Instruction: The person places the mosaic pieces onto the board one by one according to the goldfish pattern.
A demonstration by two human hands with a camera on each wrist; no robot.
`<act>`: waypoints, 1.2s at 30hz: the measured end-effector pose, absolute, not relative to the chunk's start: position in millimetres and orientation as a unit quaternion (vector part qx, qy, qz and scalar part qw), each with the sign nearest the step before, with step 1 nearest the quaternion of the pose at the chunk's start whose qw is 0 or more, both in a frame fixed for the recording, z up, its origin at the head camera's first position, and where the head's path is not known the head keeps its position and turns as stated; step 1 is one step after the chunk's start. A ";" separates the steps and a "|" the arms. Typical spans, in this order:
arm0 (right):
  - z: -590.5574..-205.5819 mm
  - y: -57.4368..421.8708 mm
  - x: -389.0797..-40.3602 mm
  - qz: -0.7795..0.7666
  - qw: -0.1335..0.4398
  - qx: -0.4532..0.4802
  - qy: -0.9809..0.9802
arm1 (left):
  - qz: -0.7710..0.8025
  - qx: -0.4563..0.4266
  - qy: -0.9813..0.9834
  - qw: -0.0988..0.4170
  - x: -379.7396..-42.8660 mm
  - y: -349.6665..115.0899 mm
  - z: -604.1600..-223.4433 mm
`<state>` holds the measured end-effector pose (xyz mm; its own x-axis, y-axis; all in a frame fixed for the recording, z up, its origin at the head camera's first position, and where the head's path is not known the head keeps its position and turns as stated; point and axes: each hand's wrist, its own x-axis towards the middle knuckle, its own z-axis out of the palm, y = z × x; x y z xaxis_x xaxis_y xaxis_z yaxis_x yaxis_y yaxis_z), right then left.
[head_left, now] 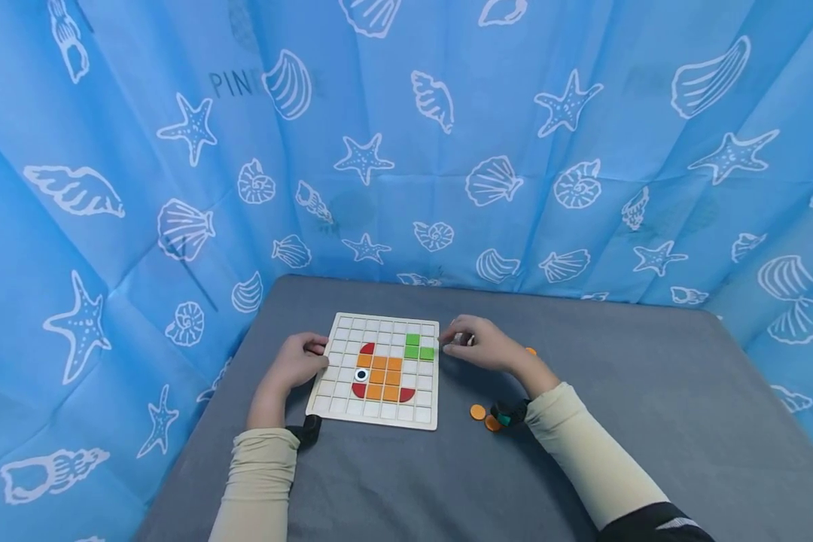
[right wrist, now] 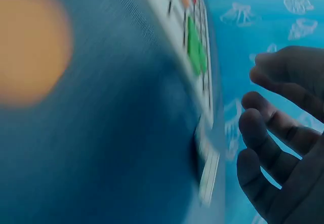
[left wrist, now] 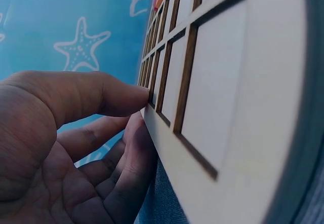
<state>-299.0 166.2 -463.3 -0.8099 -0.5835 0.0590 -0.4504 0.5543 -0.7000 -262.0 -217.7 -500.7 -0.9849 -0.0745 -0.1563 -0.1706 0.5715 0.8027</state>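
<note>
A square wooden grid board [head_left: 379, 420] lies on the grey cloth, with a fish-like pattern of orange squares [head_left: 377, 376], red corner pieces [head_left: 407, 394] and a round eye piece [head_left: 361, 374]. Three green squares [head_left: 412, 351] sit near its right side. My left hand [head_left: 296, 361] holds the board's left edge, thumb on the rim and fingers at the side, as the left wrist view shows. Just off the right edge hovers my right hand [head_left: 484, 343], its fingers loosely bent and nothing visible between them in the right wrist view. White tiles [right wrist: 208, 176] lie beside the board below it.
Orange round pieces [head_left: 477, 412] lie on the cloth right of the board, partly hidden by the right wrist. Another orange piece [head_left: 531, 351] peeks out behind the right hand. A blue curtain [head_left: 406, 188] with shell prints hangs behind the table [head_left: 650, 391].
</note>
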 end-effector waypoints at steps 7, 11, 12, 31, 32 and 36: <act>-471.7 217.0 -277.0 -0.368 0.098 -0.283 0.880 | 0.460 -0.065 0.884 0.057 -262.6 -216.9 -500.5; -477.5 235.7 -261.4 -0.393 0.109 -0.296 0.864 | 0.458 -0.062 0.885 0.058 -263.2 -216.1 -498.9; -479.6 239.3 -257.1 -0.399 0.114 -0.298 0.859 | 0.457 -0.062 0.885 0.059 -263.4 -216.1 -499.1; -500.1 259.2 -218.6 -0.420 0.176 -0.302 0.837 | 0.458 -0.068 0.884 0.060 -263.7 -215.4 -497.2; -500.6 259.1 -218.5 -0.421 0.179 -0.302 0.836 | 0.458 -0.068 0.885 0.060 -263.4 -215.8 -497.2; -502.0 257.4 -217.4 -0.422 0.180 -0.305 0.835 | 0.455 -0.070 0.886 0.061 -261.6 -217.6 -497.8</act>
<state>-217.4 257.4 -502.0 -0.7497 -0.6604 -0.0427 -0.3568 0.4577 -0.8144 -261.6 -217.6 -497.8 -0.9827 -0.0690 -0.1720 -0.1800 0.5761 0.7974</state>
